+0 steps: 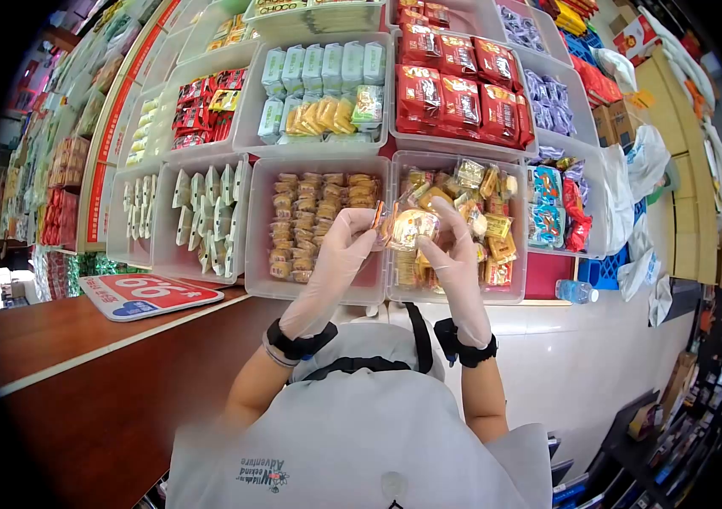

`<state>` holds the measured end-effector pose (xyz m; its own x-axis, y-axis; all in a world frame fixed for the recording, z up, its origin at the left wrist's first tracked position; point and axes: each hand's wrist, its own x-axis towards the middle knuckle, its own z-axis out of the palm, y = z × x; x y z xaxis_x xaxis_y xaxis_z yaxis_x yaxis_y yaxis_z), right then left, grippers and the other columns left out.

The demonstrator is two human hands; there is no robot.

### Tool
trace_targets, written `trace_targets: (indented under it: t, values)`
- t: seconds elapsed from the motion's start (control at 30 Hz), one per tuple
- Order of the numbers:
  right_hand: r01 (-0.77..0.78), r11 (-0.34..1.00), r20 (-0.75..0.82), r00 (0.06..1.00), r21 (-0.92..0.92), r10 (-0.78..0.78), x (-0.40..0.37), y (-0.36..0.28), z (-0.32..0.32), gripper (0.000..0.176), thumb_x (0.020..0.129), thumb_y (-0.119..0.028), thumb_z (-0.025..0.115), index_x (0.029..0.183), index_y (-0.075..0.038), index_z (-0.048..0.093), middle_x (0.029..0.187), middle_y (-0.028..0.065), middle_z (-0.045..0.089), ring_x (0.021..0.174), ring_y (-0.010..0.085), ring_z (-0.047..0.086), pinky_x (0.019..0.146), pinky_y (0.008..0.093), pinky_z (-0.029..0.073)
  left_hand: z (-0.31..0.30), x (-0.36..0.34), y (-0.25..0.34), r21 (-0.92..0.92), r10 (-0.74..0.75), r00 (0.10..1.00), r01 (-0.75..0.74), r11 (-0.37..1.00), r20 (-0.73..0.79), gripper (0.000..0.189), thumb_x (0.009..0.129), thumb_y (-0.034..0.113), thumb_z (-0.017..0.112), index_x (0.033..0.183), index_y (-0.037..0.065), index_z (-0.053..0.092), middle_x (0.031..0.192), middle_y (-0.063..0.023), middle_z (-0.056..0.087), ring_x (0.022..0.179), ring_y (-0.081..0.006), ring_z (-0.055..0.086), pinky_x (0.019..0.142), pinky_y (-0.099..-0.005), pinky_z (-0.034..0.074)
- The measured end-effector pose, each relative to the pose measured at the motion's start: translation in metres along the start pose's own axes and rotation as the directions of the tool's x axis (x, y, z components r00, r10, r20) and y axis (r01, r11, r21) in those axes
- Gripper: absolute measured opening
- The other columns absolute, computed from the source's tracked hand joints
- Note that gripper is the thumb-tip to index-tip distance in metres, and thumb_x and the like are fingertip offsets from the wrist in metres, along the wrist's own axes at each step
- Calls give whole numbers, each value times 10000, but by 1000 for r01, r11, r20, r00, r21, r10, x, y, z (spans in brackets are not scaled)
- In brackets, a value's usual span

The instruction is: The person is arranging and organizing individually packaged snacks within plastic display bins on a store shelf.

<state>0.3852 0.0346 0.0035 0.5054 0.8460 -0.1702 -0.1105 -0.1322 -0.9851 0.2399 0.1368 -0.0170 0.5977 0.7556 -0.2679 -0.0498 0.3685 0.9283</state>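
Note:
A clear wrapped snack packet with a round pale item inside is held up between my two gloved hands. My left hand pinches the packet's twisted left end, over the right edge of the bin of stacked cookies. My right hand grips the packet's right side with thumb and fingers. Right beneath is a clear bin of mixed gold-wrapped snacks. Both hands wear thin translucent gloves and black wrist straps.
Bins of red packets, pale green packets and white packets surround the work area. A red price sign lies on the wooden counter at left. A water bottle and plastic bags are at right.

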Motion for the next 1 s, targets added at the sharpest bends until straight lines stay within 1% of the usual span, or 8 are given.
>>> trace_targets:
  t: [0.2, 0.3, 0.4, 0.63, 0.7, 0.73, 0.87, 1.0]
  values:
    - [94, 981, 78, 994, -167, -81, 5, 22, 6, 560, 851, -86, 628, 1372, -46, 428, 1247, 53, 540, 1055, 107, 507, 903, 240, 407, -8, 0, -4, 15, 52, 996, -53, 998, 75, 401, 908, -42, 471, 1301, -8, 397, 1148, -100, 537, 1037, -137, 538, 912, -300, 475]
    - [-71, 997, 21, 997, -35, 72, 3, 19, 10, 572, 839, -82, 653, 1366, -53, 434, 1211, 62, 557, 1022, 120, 537, 874, 242, 429, -10, -1, -4, 4, 40, 995, -41, 999, 86, 437, 925, -15, 463, 1352, 14, 373, 1170, -92, 530, 1056, -119, 518, 880, -286, 475]
    - [42, 999, 20, 999, -27, -42, 5, 25, 12, 567, 819, -73, 684, 1339, -61, 459, 1143, 59, 575, 871, 91, 515, 763, 222, 429, -7, -7, 7, 11, -33, 995, 32, 999, 97, 413, 961, 60, 450, 1366, 30, 374, 1170, -76, 533, 1024, -95, 519, 825, -255, 471]
    - [-57, 979, 37, 997, -195, 66, 6, 22, -1, 516, 812, -59, 684, 1290, -60, 491, 1004, 35, 562, 878, 111, 529, 840, 239, 439, -8, -3, 2, 113, -122, 993, 121, 986, 1, 323, 992, 148, 449, 1288, 20, 474, 1030, -25, 597, 811, -67, 554, 741, -220, 466]
    - [84, 990, -29, 996, 110, -81, 5, 8, 2, 488, 814, -46, 668, 1276, -60, 509, 1011, 39, 559, 940, 132, 553, 902, 260, 435, -8, -5, 11, 128, -184, 983, 185, 975, -16, 312, 989, 148, 460, 1271, 18, 490, 1009, -25, 606, 819, -67, 562, 736, -225, 472]
    - [163, 982, 11, 987, -96, -162, 8, 12, -6, 481, 818, -20, 643, 1279, -52, 508, 1070, 46, 567, 994, 137, 554, 917, 272, 433, -9, -6, 14, 141, -245, 969, 247, 959, -32, 301, 986, 147, 470, 1254, 15, 505, 989, -25, 615, 827, -67, 571, 730, -230, 479]
    - [-11, 1000, 142, 990, 24, 7, 0, -18, -8, 459, 812, -21, 648, 1256, -35, 534, 1083, 46, 576, 1026, 150, 562, 922, 273, 434, -25, 1, -7, 230, -197, 976, 172, 958, 90, 290, 977, 190, 505, 1208, 18, 542, 1041, -29, 624, 905, -64, 571, 790, -221, 465]
    - [-38, 991, 350, 933, -125, 80, 5, -5, -1, 407, 791, -64, 684, 1187, -38, 596, 1047, 74, 587, 987, 165, 582, 891, 269, 448, -23, 1, -16, 339, -112, 972, 37, 940, 205, 260, 970, 171, 520, 1171, 13, 567, 1025, -25, 626, 911, -60, 564, 792, -230, 472]
